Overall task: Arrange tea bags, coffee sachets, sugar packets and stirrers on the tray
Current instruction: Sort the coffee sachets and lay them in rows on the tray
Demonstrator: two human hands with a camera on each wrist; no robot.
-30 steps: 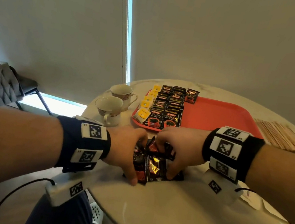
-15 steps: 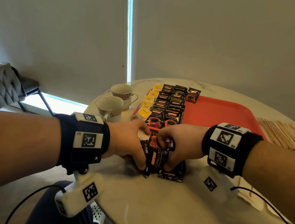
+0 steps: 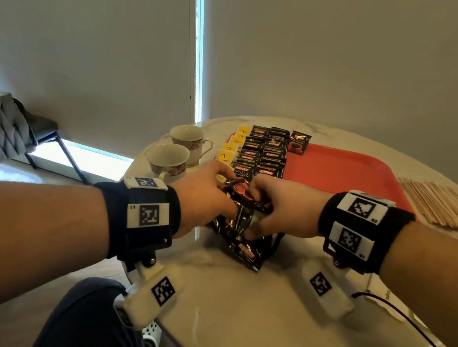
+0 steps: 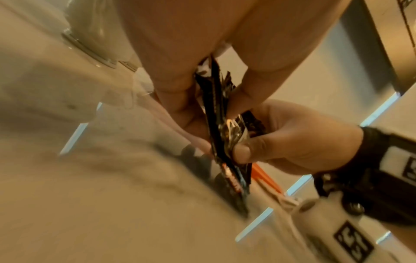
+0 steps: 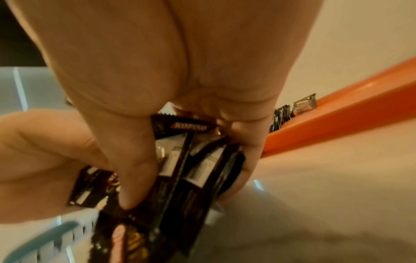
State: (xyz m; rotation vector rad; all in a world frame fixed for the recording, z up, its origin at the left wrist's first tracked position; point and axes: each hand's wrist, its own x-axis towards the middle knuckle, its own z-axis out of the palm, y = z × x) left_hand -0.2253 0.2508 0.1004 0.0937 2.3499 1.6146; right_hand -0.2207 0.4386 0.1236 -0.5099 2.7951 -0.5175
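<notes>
Sachets (image 3: 242, 230) pinched between both hands, edge-on.

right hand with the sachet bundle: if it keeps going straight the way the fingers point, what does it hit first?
The right hand points left, so it meets the left hand first, which grips the same coffee sachets from the opposite side. The two hands look nearly touching already, though depth is uncertain.

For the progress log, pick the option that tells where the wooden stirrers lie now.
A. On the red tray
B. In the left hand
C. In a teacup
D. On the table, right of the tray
D: the wooden stirrers lie in a spread on the table, off the right edge of the red tray.
</notes>
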